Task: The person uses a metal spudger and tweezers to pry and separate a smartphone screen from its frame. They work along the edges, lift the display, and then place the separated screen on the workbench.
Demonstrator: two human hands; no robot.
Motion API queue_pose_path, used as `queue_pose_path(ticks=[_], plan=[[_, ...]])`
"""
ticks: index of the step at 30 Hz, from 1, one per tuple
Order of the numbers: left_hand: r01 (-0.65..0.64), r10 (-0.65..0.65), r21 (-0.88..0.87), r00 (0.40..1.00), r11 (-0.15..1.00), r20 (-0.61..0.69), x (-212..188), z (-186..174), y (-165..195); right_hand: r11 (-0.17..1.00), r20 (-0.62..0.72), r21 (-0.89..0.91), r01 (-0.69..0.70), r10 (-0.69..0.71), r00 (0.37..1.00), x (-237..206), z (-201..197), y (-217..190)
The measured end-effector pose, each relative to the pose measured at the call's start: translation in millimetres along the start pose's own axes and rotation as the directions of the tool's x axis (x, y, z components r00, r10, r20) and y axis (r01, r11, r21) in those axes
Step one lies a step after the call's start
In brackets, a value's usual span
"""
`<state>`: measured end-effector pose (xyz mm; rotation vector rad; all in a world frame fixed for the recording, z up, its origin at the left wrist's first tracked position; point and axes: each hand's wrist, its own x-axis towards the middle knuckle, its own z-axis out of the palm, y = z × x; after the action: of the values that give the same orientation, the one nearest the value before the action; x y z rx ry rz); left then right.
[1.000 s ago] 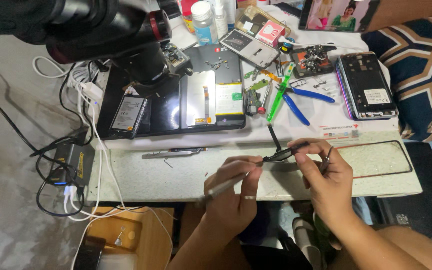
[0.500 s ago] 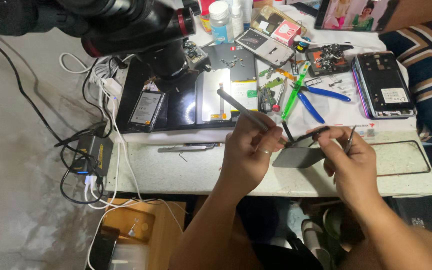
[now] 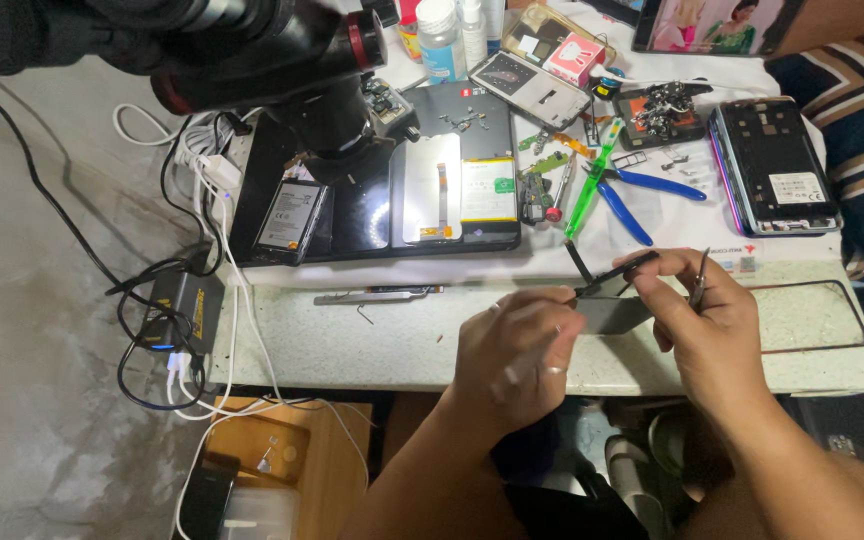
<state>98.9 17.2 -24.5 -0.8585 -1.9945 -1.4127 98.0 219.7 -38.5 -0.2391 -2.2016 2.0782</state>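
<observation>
Left hand (image 3: 514,358) and right hand (image 3: 704,318) both pinch the thin dark flat phone panel (image 3: 607,312) (right also holds tweezers (image 3: 698,280)); slip risks dropping it past the table (image 3: 402,340) edge at 6 o'clock.

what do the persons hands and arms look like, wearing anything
Both forearms are bare, with no sleeves, gloves or watch in view. The left hand wears a plain pale ring on one finger. The right hand shows no ring or band that I can make out. Nails are short and unpainted as far as the head view shows.
</observation>
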Motion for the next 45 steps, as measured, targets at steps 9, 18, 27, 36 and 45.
queue_pose_path(ticks=[9, 18, 27, 36, 45], plan=[[0.529, -0.523, -0.352, 0.844, 0.772, 0.119, 19, -7, 2, 1.0, 0.054, -0.015, 0.005, -0.004, 0.999, -8, -6, -10], [0.598, -0.576, -0.377, 0.797, 0.707, 0.182, 27, -8, 9, 1.0, 0.097, -0.011, -0.013, 0.014, 0.995, -20, -10, -22], [0.234, -0.236, -0.147, 0.972, 0.961, 0.009, -1, -12, 32, 1.0, 0.086, -0.017, -0.021, 0.023, 0.996, -20, -12, -20], [0.174, -0.174, -0.109, 0.985, 0.979, 0.015, -1, -13, 28, 0.999, 0.108, -0.015, -0.029, 0.031, 0.994, -17, -10, -20], [0.138, -0.136, -0.049, 0.989, 0.989, 0.053, 0, -9, 29, 0.999, 0.135, -0.023, -0.033, 0.036, 0.99, -15, -15, -18]])
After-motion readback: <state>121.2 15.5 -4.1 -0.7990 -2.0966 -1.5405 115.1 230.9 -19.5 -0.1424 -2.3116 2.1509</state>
